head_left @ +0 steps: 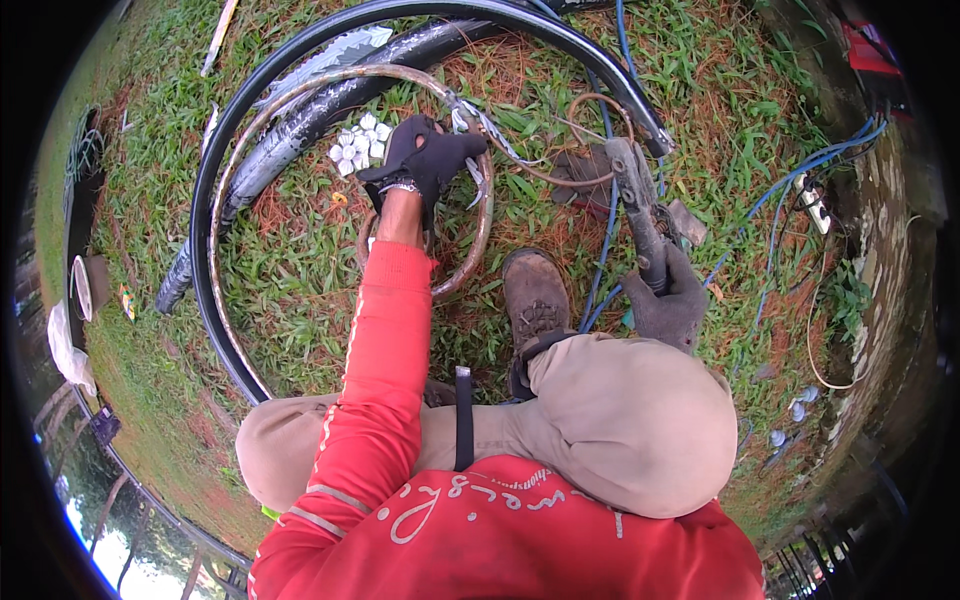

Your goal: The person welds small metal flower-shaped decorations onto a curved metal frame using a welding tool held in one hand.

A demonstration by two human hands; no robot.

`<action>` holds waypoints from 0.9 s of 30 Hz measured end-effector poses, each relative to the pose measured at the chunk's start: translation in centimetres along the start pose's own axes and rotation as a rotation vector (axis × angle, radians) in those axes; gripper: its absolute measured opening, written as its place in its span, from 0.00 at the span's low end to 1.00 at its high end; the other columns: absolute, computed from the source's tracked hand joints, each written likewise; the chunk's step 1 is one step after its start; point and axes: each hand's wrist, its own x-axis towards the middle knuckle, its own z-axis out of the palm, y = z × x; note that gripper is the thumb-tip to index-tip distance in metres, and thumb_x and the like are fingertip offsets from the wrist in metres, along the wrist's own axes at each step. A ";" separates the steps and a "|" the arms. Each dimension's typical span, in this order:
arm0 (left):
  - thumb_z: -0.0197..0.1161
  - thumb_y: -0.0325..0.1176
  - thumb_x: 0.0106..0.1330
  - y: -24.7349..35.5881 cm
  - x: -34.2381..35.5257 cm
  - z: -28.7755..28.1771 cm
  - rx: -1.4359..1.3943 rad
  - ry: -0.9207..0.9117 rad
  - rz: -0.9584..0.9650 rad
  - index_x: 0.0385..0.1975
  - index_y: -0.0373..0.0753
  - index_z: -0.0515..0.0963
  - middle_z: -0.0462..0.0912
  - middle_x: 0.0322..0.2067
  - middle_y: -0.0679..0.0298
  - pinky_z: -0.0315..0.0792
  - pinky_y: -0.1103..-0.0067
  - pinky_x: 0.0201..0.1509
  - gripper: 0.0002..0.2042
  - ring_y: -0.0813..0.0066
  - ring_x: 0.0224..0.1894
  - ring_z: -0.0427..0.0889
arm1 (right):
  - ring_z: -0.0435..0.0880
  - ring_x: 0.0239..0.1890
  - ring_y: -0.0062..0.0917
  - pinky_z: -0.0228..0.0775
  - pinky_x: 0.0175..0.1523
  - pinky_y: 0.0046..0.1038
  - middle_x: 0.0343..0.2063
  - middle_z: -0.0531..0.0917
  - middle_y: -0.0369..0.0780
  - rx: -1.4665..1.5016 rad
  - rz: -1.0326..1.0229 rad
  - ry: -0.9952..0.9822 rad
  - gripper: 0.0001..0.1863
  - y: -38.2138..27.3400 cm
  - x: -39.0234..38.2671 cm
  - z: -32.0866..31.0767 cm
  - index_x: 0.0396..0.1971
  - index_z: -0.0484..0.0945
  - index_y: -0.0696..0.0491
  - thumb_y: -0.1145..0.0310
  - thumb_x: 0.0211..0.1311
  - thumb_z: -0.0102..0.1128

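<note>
My left hand (425, 165), in a black glove, reaches forward with its fingers closed on a curved rusty metal bar (487, 205), beside silvery leaf-shaped pieces (480, 122). Just left of that hand lie white metal flowers (360, 145). In a grey glove, my right hand (670, 305) is wrapped round the lower end of a long, dark grey tool (640, 200) that resembles a welding electrode holder; its exact kind is unclear. A flat metal piece (687, 222) shows beside the tool. Around the rusty bar sweeps a large black curved bar (212, 200).
A thick black and silver pipe (250, 180) lies on the grass behind the curved bars. Blue cables (765, 195) run along the right toward a white power strip (815, 205). My boot (535, 290) stands between my hands. A low wall (875, 270) borders the right side.
</note>
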 end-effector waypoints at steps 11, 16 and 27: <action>0.81 0.40 0.50 -0.5 0.2 0.4 0.003 0.032 0.002 0.21 0.38 0.81 0.85 0.21 0.63 0.77 0.77 0.30 0.15 0.76 0.22 0.81 | 0.76 0.28 0.19 0.72 0.36 0.28 0.25 0.80 0.38 -0.101 -0.007 0.042 0.20 -1.1 -0.2 -0.4 0.46 0.84 0.54 0.71 0.50 0.76; 0.84 0.41 0.50 -1.6 0.4 0.3 -0.064 0.040 0.011 0.21 0.41 0.77 0.82 0.20 0.65 0.75 0.76 0.28 0.19 0.76 0.21 0.80 | 0.76 0.28 0.20 0.72 0.35 0.29 0.25 0.80 0.38 -0.050 -0.026 0.035 0.21 -0.4 0.0 -0.5 0.46 0.84 0.54 0.70 0.50 0.76; 0.84 0.39 0.50 -1.3 0.2 0.6 -0.107 0.032 0.000 0.26 0.38 0.79 0.83 0.23 0.65 0.76 0.76 0.31 0.18 0.75 0.24 0.79 | 0.75 0.31 0.14 0.71 0.37 0.23 0.28 0.81 0.31 0.195 0.028 0.070 0.23 0.1 -0.1 -0.2 0.51 0.85 0.56 0.72 0.52 0.75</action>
